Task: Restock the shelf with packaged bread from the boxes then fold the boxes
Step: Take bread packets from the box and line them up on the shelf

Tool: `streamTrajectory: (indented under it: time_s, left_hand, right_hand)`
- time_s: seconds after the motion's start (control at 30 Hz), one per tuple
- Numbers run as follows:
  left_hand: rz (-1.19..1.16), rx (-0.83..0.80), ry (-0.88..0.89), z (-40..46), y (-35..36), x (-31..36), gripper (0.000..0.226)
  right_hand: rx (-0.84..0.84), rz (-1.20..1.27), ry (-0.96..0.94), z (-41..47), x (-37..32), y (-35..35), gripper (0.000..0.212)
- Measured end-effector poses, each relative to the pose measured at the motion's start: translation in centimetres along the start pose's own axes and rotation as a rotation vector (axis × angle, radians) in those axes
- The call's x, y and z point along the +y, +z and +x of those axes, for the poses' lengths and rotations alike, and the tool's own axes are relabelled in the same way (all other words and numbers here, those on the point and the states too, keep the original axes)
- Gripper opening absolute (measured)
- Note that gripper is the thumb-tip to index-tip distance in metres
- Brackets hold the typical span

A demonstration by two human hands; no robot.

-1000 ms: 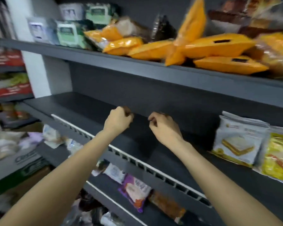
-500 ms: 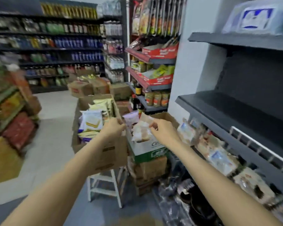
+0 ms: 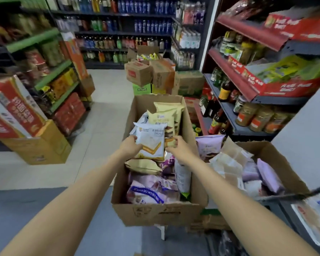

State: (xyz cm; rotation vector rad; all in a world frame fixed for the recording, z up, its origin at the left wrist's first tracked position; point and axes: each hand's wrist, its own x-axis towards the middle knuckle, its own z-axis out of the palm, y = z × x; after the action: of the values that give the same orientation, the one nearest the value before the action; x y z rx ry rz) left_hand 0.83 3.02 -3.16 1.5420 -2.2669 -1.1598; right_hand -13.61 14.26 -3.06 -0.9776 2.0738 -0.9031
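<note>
Even, bright overhead light; soft shadows. Motion blur seen on side shelves (image 3: 50, 71); wide-angle bending at edges. Centre box (image 3: 155, 215) sharper.

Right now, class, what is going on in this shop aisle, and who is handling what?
A person is restocking bread. The left hand and right hand grip a white bread packet by its sides, over an open cardboard box full of packets. A second open box to the right also holds packets. Neither box is emptied or folded yet.
</note>
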Motion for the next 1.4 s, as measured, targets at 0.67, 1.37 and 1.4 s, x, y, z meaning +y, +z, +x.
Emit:
streamTrajectory:
  time_s: [0.67,1.37,1.4]
  left_hand:
    - [-0.075,-0.086,0.149,9.1,1.5,-0.1,0.069]
    - [-0.298,0.136,0.159,10.3,-1.3,-1.0,0.035]
    - [-0.350,0.126,0.179,9.9,-1.5,-0.9,0.034]
  right_hand:
    - [0.048,0.364,0.219,11.6,2.6,4.9,0.035]
    - [0.038,0.314,0.303,15.7,2.9,2.3,0.060]
    - [0.061,0.327,0.294,15.3,2.7,2.7,0.060]
